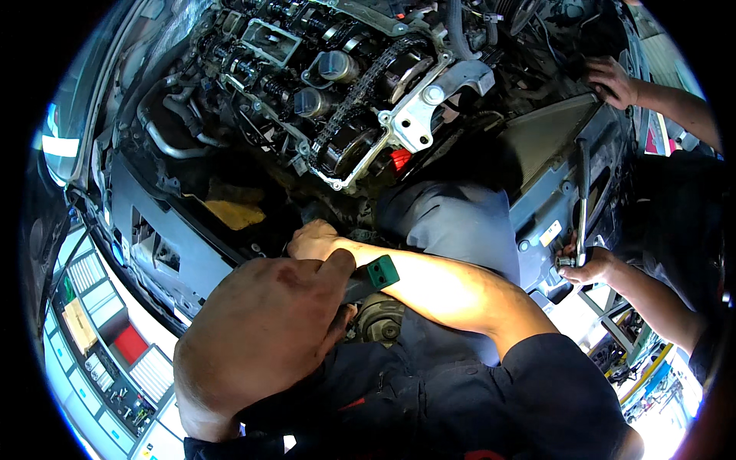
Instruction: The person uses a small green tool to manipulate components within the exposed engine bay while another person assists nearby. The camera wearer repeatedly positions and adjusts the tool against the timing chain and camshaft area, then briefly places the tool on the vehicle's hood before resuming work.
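Close below the camera, my left hand is closed around a dark bar with a green end block, which looks like a slim work lamp. Bright light falls on my right forearm. My right hand reaches across to the left, low in front of the engine. Its fingers curl downward and are partly hidden, and whatever they grip cannot be made out. The engine's top is uncovered, showing camshafts and a timing chain. Just beneath the left fingers is a round metal pulley-like part.
My grey-trousered leg stands inside the engine bay. At right, a co-worker's hand holds a long ratchet; the other rests by the radiator-like panel. A yellowish piece lies left of my right hand. Cabinets stand at lower left.
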Available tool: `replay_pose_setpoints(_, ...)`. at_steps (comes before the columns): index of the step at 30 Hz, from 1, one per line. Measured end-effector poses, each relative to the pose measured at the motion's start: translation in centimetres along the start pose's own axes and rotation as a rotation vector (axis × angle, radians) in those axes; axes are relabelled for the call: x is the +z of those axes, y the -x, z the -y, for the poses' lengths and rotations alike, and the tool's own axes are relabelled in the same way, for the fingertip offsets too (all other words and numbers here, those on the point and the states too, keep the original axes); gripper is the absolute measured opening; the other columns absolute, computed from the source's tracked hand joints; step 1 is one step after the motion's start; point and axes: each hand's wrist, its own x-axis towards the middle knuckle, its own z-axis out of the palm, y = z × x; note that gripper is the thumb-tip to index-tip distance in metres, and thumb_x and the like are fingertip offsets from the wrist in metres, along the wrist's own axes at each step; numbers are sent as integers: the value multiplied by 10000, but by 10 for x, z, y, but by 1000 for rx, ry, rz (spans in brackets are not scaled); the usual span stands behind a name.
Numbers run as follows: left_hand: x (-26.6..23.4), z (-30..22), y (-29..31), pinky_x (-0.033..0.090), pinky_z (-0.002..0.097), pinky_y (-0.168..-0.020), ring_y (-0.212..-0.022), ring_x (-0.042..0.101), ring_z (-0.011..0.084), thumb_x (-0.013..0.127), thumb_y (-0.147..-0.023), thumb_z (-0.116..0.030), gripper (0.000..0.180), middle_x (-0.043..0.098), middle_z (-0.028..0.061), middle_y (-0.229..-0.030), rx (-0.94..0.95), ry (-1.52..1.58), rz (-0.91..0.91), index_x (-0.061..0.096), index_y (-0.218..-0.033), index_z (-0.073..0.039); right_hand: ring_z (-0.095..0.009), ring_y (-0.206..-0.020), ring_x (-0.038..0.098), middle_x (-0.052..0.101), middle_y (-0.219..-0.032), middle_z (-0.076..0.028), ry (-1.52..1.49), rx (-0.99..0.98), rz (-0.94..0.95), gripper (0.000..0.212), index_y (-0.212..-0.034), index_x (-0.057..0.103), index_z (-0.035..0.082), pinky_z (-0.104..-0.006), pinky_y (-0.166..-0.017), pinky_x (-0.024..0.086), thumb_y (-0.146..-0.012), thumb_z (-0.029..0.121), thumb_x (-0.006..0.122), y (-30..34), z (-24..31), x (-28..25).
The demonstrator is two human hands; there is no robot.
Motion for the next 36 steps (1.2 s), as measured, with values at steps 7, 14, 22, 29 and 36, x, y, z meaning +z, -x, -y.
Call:
replay_pose_setpoints(7, -2, -2, -13, 558, 355, -651, -721, 715, 251, 797, -890, -227, 339, 698, 123, -842, 257, 191, -496, 633, -1115, -33, -272, -1254, 610, 647, -1323, -55, 120, -240, -94, 352, -1238, 732, 162, -473, -908, 561, -986, 366, 597, 18, -33, -4)
replay_pose_setpoints(14, -4, -6, -16, 562, 344, -665, -757, 727, 246, 816, -873, -238, 381, 706, 122, -867, 182, 184, -472, 641, -1128, -15, -275, -1223, 620, 655, -1290, -59, 143, -299, -141, 331, -1206, 734, 158, -469, -893, 562, -973, 356, 606, 25, -46, 1)
replay_pose_setpoints(22, -13, -12, -12, 562, 388, -802, -869, 739, 280, 799, -896, -306, 495, 735, 129, -956, 84, 146, -393, 629, -1258, -13, -279, -1188, 632, 664, -1252, -64, 146, -337, -194, 307, -1168, 735, 153, -465, -875, 564, -959, 344, 617, 26, -60, 9)
replay_pose_setpoints(29, -20, -2, -5, 552, 382, -747, -822, 732, 254, 770, -924, -308, 462, 713, 126, -937, 53, 126, -472, 607, -1252, -27, -283, -1158, 641, 673, -1218, -68, 227, -386, -204, 287, -1136, 737, 149, -462, -860, 566, -946, 333, 626, 37, -56, 10)
replay_pose_setpoints(36, -11, 2, -8, 546, 384, -644, -703, 696, 264, 741, -953, -320, 384, 674, 116, -854, 168, 213, -544, 591, -1160, -34, -286, -1127, 651, 681, -1185, -72, 275, -398, -195, 266, -1103, 738, 145, -458, -845, 567, -933, 323, 636, 38, -53, 8)
